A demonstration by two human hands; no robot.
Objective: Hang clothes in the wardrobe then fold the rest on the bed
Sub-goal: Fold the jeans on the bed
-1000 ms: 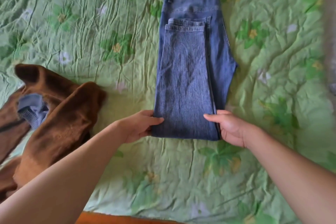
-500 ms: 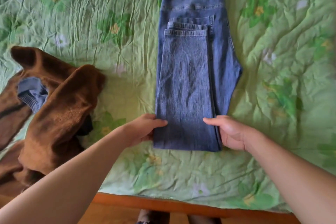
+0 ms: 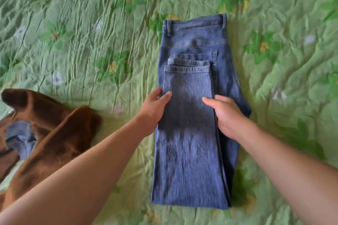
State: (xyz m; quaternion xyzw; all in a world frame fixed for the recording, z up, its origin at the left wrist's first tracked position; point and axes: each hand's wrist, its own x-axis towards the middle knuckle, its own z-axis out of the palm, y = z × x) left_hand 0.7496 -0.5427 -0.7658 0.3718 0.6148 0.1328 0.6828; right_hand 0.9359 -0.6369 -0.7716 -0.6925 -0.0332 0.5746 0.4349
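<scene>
A pair of blue jeans [image 3: 190, 160] lies folded in half on the bed, waistband at the far end and leg hems laid over the seat. My left hand [image 3: 153, 109] holds the left edge of the folded legs about halfway up, thumb on top of the denim. My right hand [image 3: 226, 115] holds the right edge of the top layer at the same height, thumb on top and fingers at the edge. Both forearms reach in from the bottom of the view.
A brown fleecy jacket [image 3: 54, 129] lies crumpled at the left, with a blue-grey knit piece [image 3: 20, 139] showing inside it. The bed is covered by a wrinkled green floral bedspread [image 3: 91, 33].
Both hands slid from the near folded end of the jeans up to the middle of the legs. The camera came closer over the bed, and the wooden bed edge left the view.
</scene>
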